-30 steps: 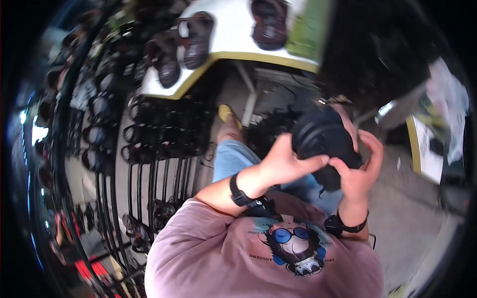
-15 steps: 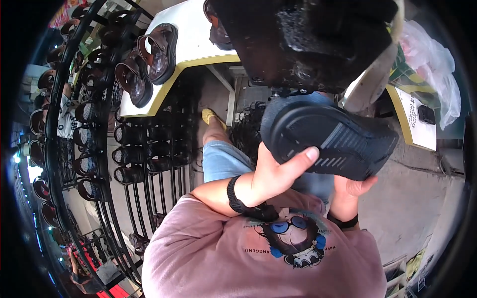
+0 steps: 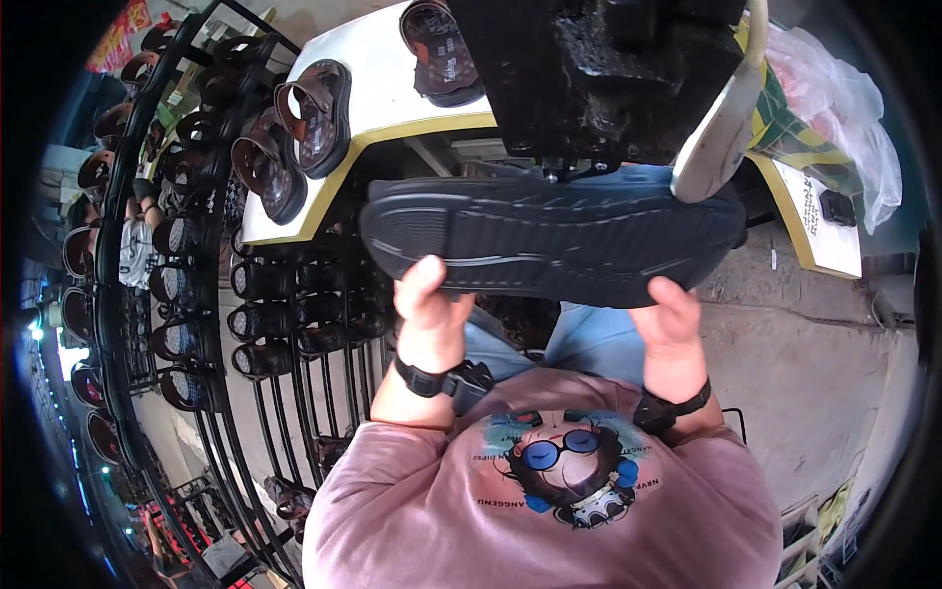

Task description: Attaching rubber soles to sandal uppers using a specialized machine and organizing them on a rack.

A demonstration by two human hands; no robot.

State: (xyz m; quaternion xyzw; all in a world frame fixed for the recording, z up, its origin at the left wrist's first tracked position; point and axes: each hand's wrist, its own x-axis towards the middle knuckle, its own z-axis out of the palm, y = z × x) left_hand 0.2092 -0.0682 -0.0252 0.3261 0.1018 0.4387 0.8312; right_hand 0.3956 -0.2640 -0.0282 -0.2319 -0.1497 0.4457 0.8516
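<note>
A black sandal (image 3: 559,240) lies crosswise in front of me, its ridged sole facing up toward my eyes. My left hand (image 3: 432,309) grips its left end, thumb pressed on the sole's edge and the other fingers mostly hidden beneath. On the near edge toward the right end, my right hand (image 3: 670,314) closes the same way. The far edge of the sandal sits right by the small metal parts under a black machine head (image 3: 613,83); I cannot tell whether they touch. The sandal's upper is hidden.
Brown sandals (image 3: 314,118) stand on a white table (image 3: 368,74) with a yellow edge at the far left. A black rack (image 3: 211,324) full of sandals fills the left side. At right hang a pale lever (image 3: 721,137) and a clear plastic bag (image 3: 834,118).
The sandal has turned from a slant to nearly level and moved left. My left hand has shifted left to its end; my right thumb now shows on the sole.
</note>
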